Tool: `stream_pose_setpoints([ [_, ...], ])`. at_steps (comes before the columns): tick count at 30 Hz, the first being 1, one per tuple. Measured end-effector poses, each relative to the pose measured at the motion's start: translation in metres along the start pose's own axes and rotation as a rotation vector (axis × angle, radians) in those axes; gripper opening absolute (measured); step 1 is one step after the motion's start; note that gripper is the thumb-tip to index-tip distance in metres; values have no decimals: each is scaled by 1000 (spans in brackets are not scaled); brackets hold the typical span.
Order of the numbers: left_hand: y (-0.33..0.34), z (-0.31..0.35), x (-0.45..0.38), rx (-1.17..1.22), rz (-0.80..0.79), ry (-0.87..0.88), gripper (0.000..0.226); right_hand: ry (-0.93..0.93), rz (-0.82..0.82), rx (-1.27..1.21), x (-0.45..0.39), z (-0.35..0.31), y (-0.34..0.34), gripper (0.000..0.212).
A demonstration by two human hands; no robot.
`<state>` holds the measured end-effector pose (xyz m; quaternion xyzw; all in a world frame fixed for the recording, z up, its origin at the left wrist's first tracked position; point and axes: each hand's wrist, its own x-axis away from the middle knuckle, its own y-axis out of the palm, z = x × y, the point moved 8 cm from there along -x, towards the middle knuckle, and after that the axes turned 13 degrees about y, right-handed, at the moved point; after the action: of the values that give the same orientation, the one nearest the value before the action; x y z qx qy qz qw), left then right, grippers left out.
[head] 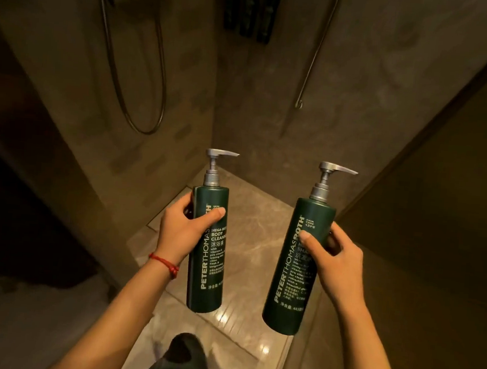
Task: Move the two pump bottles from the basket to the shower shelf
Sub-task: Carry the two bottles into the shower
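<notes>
Left hand clamps body cleanser bottle, right hand shampoo bottle; bottles apart, above shower floor.

2 dark-green pump bottles, silver pumps, upright, held mid-air, right one slightly tilted.

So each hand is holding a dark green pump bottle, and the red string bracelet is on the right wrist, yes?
Not quite: the head view shows the red string bracelet on the left wrist. The rest holds: the left hand and right hand each grip a dark green pump bottle.
</notes>
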<state>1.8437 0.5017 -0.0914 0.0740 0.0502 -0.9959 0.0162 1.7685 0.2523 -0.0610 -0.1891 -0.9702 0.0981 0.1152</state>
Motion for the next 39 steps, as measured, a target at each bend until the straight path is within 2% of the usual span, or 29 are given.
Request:
stream_pose_setpoints([
  [6, 15, 8, -105, -24, -7, 40, 24, -16, 13, -3, -96, -35, 21, 32],
  [11, 5, 0, -163, -31, 84, 45, 25, -27, -92, 11, -173, -54, 60, 33],
  [16, -25, -15, -207, -79, 275, 36, 28, -46, -254, 30, -257, -76, 117, 34],
  [23, -43, -28, -255, -145, 636, -6, 30, -126, -588, 100, -366, -114, 205, 38],
  [30, -43, -5, -256, -207, 950, 13, 33, -216, -891, 169, -410, -159, 262, 46],
  [34, -57, 14, -233, -275, 1111, 10, 31, -249, -1054, 163, -398, -179, 297, 52],
  [39, -81, 40, -215, -359, 1250, 44, 33, -319, -1200, 123, -370, -207, 334, 46],
])
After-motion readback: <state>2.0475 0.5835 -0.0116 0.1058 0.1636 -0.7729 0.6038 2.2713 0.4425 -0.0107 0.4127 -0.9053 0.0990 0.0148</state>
